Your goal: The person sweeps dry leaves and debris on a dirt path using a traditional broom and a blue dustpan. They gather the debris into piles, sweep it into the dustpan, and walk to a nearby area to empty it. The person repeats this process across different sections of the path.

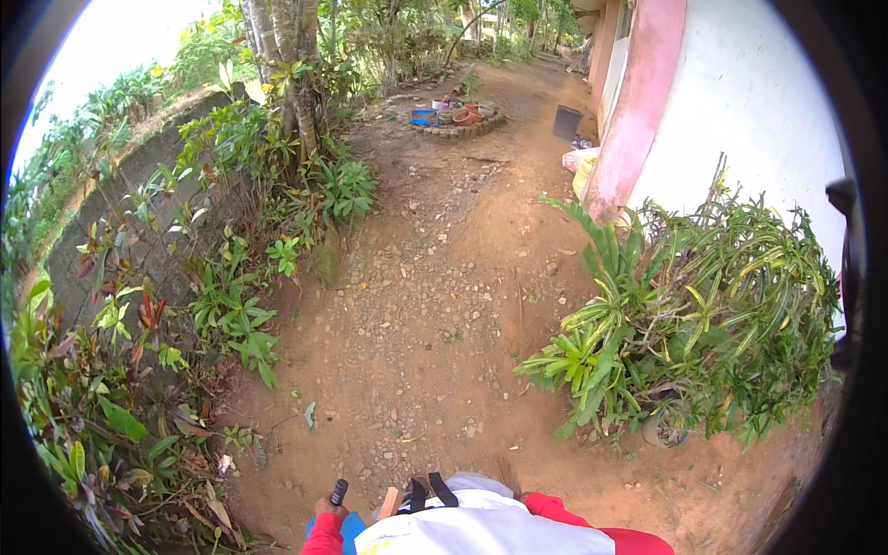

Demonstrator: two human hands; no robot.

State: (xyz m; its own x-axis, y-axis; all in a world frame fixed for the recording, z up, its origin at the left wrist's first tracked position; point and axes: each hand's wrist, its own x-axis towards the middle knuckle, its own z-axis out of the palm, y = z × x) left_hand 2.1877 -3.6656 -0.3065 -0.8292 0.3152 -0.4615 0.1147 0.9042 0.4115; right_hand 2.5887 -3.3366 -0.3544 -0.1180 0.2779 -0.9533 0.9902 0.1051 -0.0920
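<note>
At the bottom of the view, my left hand (331,509) is closed around a black ribbed handle (339,492). A blue object (352,531), partly hidden by my sleeve and shirt, shows just beside that hand. Only part of my right hand (525,497) can be seen at the edge of my white shirt. Thin brown bristles of what looks like a stick broom (508,474) stick out beside it, and its grip is hidden. A piece of wood (390,503) and black straps (430,491) show in front of my body.
A dirt path (423,312) with small stones runs ahead. Leafy plants and a concrete wall (139,201) line the left. On the right stand a potted shrub (694,319), a white-and-pink building wall (742,104) and a dark bin (567,122). Farther off, a stone-edged bed (472,132) holds clay pots.
</note>
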